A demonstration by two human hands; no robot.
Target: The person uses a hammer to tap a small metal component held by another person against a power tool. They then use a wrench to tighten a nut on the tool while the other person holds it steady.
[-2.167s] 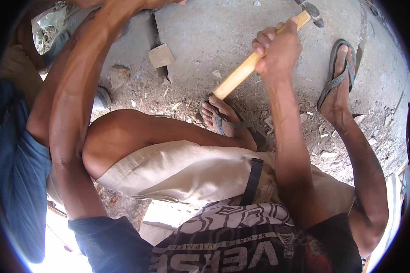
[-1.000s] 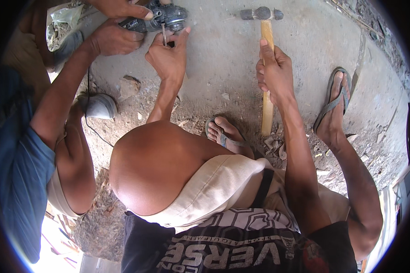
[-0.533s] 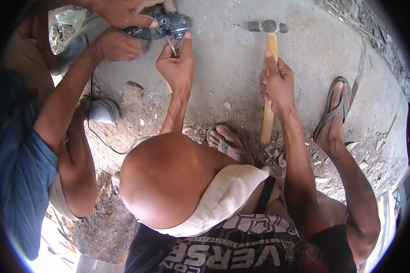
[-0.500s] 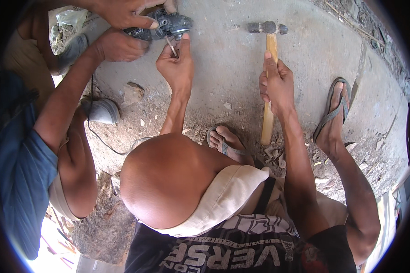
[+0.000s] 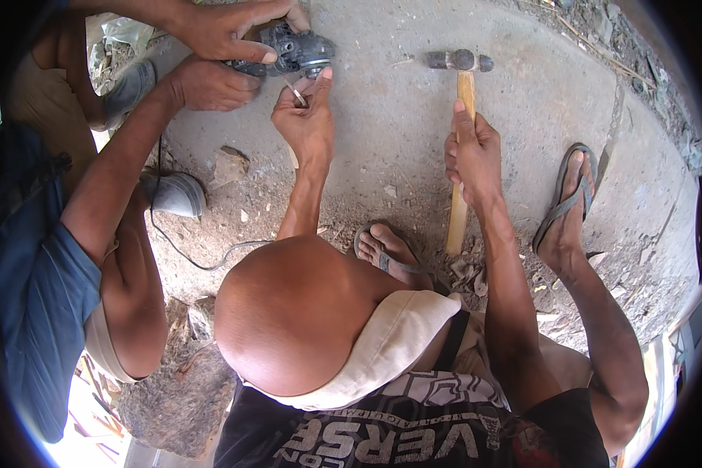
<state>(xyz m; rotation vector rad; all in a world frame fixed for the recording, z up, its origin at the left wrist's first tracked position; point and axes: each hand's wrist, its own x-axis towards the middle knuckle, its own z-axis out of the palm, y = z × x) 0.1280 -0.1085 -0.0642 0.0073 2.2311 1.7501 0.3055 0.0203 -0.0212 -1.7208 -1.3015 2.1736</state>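
Observation:
My left hand (image 5: 306, 129) is closed around a thin, light metal piece (image 5: 296, 94), with its thumb and fingers up against the head of a dark angle grinder (image 5: 292, 53). What that piece is exactly, I cannot make out. A co-worker's two hands (image 5: 214, 84) grip the grinder's body from the left. To the right, my right hand (image 5: 476, 152) wraps round the wooden handle of a ball-peen hammer (image 5: 466, 84), thumb along the shaft. The hammer's dark steel head lies over the concrete, pointing away from me; its handle end reaches toward the rubble.
A grey concrete slab (image 5: 390, 101) spans the ground ahead. Stone chips and dirt (image 5: 210, 234) line its near edge, with a black cord (image 5: 175, 248) crossing them at left. A large rough stone (image 5: 171, 405) is at lower left. The co-worker's shoes (image 5: 178, 193) stand close by.
The whole scene sits slightly lower in the picture. Both my hands keep their holds, and the co-worker still grips the grinder.

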